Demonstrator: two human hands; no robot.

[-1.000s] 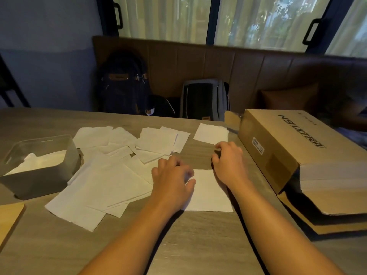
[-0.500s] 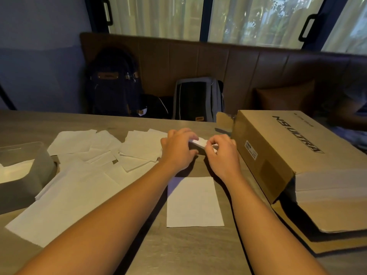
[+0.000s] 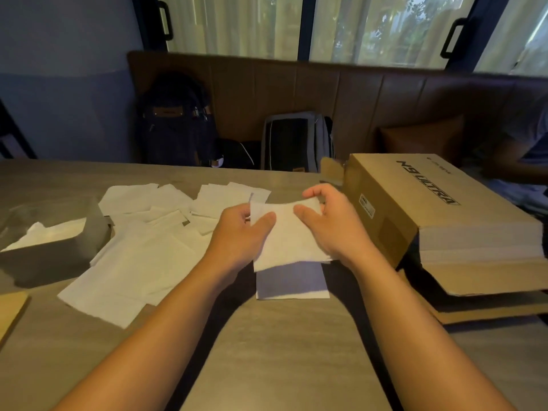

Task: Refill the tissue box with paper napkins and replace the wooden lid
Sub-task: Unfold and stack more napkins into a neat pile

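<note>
From the head camera, the left hand [image 3: 240, 232] and the right hand [image 3: 332, 223] each pinched a side of one white napkin [image 3: 289, 241], thumbs on top, holding it up above another napkin lying flat [image 3: 292, 281] on the wooden table [image 3: 281, 351]. Loose napkins [image 3: 142, 256] were scattered to the left, reaching the grey tissue box [image 3: 53, 256], which stood open near the left edge with white paper inside. A corner of the wooden lid [image 3: 10, 310] showed at the far left. A cardboard box [image 3: 415, 209] sat just beside the right hand
</note>
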